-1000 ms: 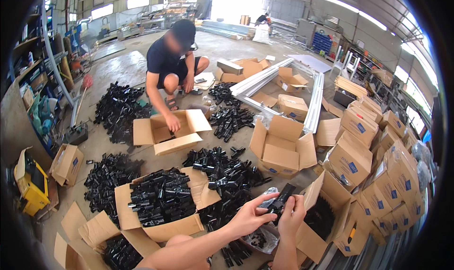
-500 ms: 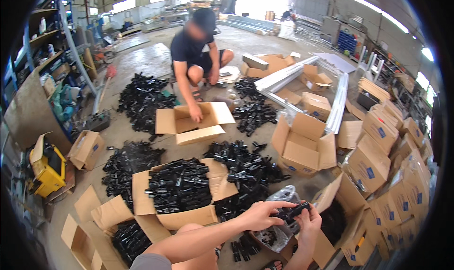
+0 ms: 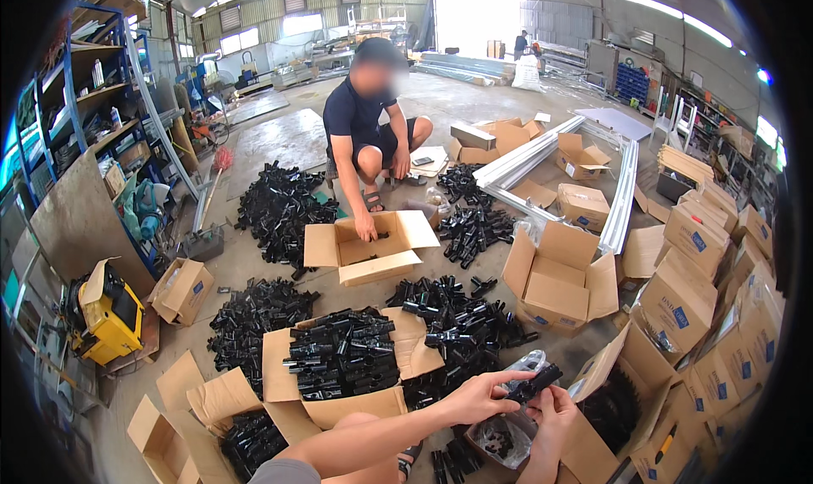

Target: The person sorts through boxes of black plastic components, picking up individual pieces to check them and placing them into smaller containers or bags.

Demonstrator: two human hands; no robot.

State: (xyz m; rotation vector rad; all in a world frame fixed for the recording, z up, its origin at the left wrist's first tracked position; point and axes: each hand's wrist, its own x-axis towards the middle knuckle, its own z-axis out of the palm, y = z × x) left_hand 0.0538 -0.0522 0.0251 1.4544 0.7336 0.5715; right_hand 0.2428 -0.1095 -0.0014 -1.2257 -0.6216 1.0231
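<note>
Both my hands meet in front of me at lower right, around a black tubular fitting (image 3: pixel 537 383). My left hand (image 3: pixel 484 398) reaches across from the left, thumb and fingers closed on the fitting's near end. From below, my right hand (image 3: pixel 555 413) grips it with its fingertips. Under my hands, a clear plastic bag (image 3: pixel 518 430) holding small black pieces lies in a box. A carton (image 3: pixel 284 374) heaped with similar black fittings (image 3: pixel 343 354) stands left of my hands. To their right is an open carton (image 3: pixel 631 348) with dark parts inside.
Across from me a person (image 3: pixel 360 120) crouches, one hand inside an open carton (image 3: pixel 415 230). Piles of black fittings (image 3: pixel 275 209) lie on the floor. An open carton (image 3: pixel 555 302) and white metal profiles (image 3: pixel 622 196) are at right, beside stacked cartons (image 3: pixel 677 302). A yellow case (image 3: pixel 110 319) sits at left.
The view has shifted, so the scene sits lower and further right. My hands still hold the fitting, now at a slightly different tilt. The person's hand remains in the carton.
</note>
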